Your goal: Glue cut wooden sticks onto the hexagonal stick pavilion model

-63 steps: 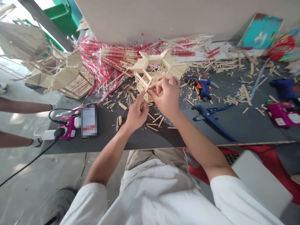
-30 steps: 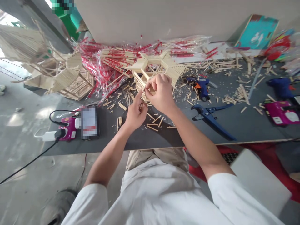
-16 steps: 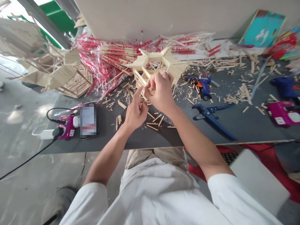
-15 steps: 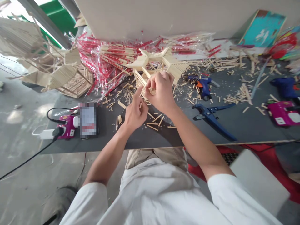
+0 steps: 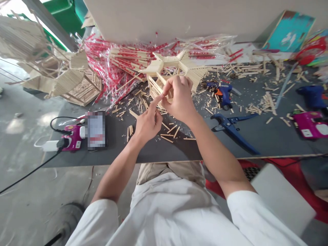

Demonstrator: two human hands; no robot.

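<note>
My right hand point(image 5: 179, 97) is closed in a pinch, thumb against fingertips, over the near side of a star-shaped frame built from pale wooden sticks point(image 5: 196, 75). Whatever sits between those fingertips is too small to make out. My left hand point(image 5: 148, 124) has its index finger stretched out, its tip meeting the right hand's pinch; the thumb is apart and the other fingers are curled, with nothing visible in them. Short cut sticks point(image 5: 176, 132) lie on the dark tabletop just below both hands. Part of the frame is hidden behind the right hand.
Blue cutters point(image 5: 235, 133) and a blue glue gun point(image 5: 224, 95) lie to the right, among stick scraps. Plastic-wrapped red-tipped sticks point(image 5: 128, 59) line the back. A phone point(image 5: 96, 131) and a purple power strip point(image 5: 74, 138) are at left, near a larger stick structure point(image 5: 68, 82).
My left index finger has moved up and right to meet my right hand's fingertips. The right hand has shifted slightly right, its pinch now more visible. The stick frame stays in place.
</note>
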